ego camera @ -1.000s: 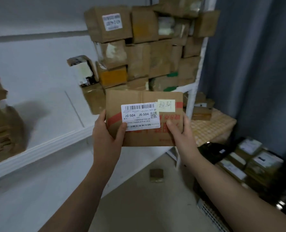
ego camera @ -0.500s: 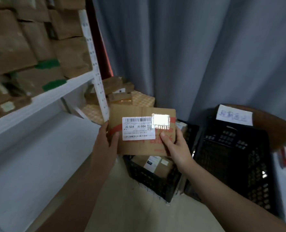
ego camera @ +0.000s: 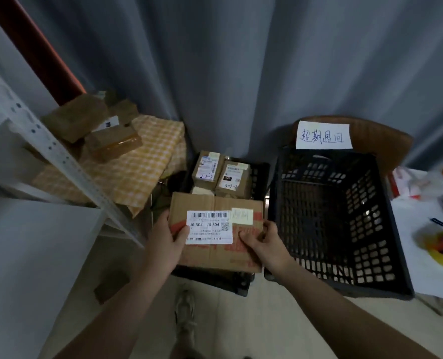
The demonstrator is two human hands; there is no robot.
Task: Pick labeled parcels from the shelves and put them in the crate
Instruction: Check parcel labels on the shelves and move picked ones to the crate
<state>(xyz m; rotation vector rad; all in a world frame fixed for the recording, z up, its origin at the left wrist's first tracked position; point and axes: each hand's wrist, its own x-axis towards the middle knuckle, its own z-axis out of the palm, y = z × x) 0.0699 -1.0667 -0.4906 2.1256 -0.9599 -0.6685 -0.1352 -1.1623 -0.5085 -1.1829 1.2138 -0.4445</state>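
I hold a flat brown cardboard parcel (ego camera: pixel 216 251) with a white barcode label marked J6-S04 and a small yellow note. My left hand (ego camera: pixel 163 240) grips its left edge, thumb on the label. My right hand (ego camera: pixel 265 246) grips its right edge, thumb on the red print. The parcel hovers over a black crate (ego camera: pixel 260 174) on the floor that holds several labeled parcels (ego camera: pixel 232 178). Right of it stands a larger black crate (ego camera: pixel 375 224) with nothing visible inside and a handwritten paper sign (ego camera: pixel 323 135) at its back.
A white metal shelf upright (ego camera: pixel 60 156) slants across the left. Behind it, brown boxes (ego camera: pixel 111 142) lie on a yellow checked cloth (ego camera: pixel 148 164). A white table (ego camera: pixel 427 255) with a pen and colourful items is at the right. Grey curtain behind.
The view swung from the shelves right and down to the crates. Both hands carried the parcel along and lowered it over the left crate.
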